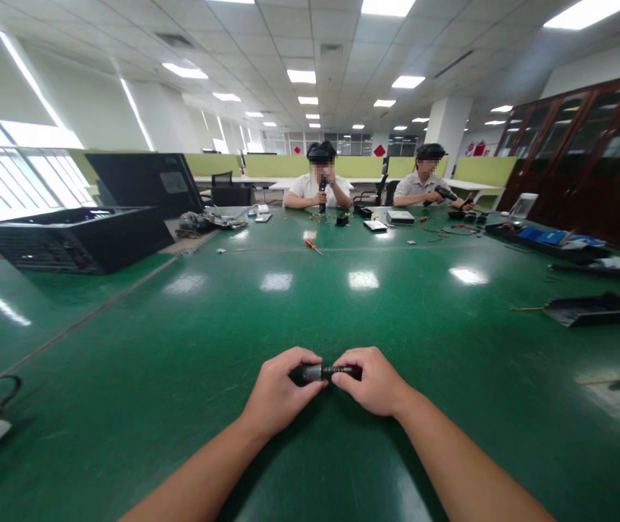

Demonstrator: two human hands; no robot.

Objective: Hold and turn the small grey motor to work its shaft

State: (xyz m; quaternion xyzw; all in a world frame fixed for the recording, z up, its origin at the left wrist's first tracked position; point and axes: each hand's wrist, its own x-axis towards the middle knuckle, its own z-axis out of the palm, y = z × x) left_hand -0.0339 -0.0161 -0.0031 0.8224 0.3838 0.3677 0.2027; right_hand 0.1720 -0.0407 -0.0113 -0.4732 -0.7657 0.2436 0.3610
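Low over the green table, close to me, both hands hold one dark cylindrical device (314, 373), which lies sideways between them. My left hand (282, 388) is closed around its thicker end, where a grey metal collar shows between thumb and fingers. The narrower, ribbed black end is pinched by the thumb and fingers of my right hand (373, 380). A short ribbed stretch shows between the two hands. Fingers cover both outer ends, so I cannot tell the device's exact kind, nor whether its two parts are joined.
A red screwdriver (312, 246) lies farther up the green table (233, 312). At left stands an open black computer case (70, 243) beside loose parts (206, 223). Two people sit across, each holding a black object. Black trays (603, 310) line the right side.
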